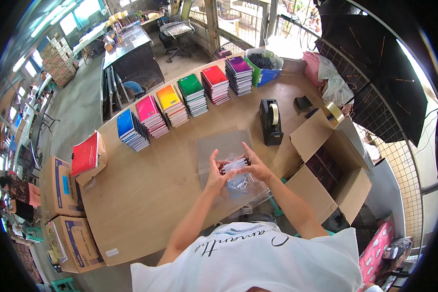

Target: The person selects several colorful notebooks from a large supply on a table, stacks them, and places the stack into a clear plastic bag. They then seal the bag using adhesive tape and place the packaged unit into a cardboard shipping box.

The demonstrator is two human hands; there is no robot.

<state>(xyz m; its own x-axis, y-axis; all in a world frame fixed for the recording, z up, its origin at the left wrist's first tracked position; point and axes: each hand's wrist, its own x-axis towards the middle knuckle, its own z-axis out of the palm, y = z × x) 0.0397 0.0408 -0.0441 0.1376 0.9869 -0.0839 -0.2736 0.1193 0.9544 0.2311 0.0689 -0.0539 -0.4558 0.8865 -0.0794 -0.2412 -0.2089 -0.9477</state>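
My left hand [218, 174] and my right hand [256, 166] close from both sides on a small bundle of notebooks [234, 167] in clear plastic. The bundle shows pale page edges with dark bits at its sides; its covers are hidden. Loose clear plastic [242, 184] hangs crumpled below it, towards me. My thumbs press on the near side, while some fingers point up and away. Under the hands lies a grey sheet [210, 151] on the brown table [146, 190].
Notebook stacks line the far edge: blue [126, 124], pink [148, 109], yellow [169, 98], green, red and purple. A black tape dispenser [271, 126] stands beyond my right hand. An open cardboard box [316, 173] is at the right. A red book stack [86, 155] sits far left.
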